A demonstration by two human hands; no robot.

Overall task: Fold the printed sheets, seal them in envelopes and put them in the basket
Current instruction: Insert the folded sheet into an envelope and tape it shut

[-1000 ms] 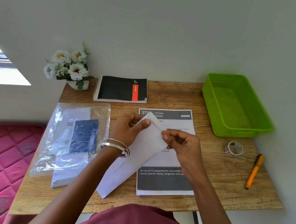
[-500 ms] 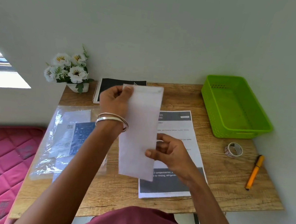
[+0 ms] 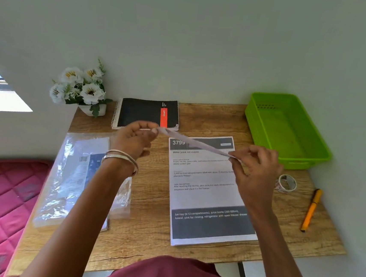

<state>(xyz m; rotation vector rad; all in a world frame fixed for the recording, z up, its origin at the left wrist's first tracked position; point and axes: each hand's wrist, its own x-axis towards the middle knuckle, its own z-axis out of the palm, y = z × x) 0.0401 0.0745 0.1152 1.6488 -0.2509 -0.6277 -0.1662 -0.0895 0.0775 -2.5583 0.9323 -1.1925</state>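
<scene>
1. Both hands hold a white envelope (image 3: 196, 144) in the air over the top of the printed sheet (image 3: 206, 185). It is seen nearly edge-on.
2. The left hand (image 3: 132, 140) pinches one end; the right hand (image 3: 255, 165) pinches the other.
3. The sheet lies flat and unfolded on the tabletop (image 3: 148, 213), and the green basket (image 3: 289, 135) at the right holds nothing visible.
4. Judged step: readying an envelope, so the task is at an early stage.
5. Next, the envelope likely needs setting aside so the sheet can be folded to fit.
6. More envelopes appear to sit in the plastic packet (image 3: 73, 179).
</scene>
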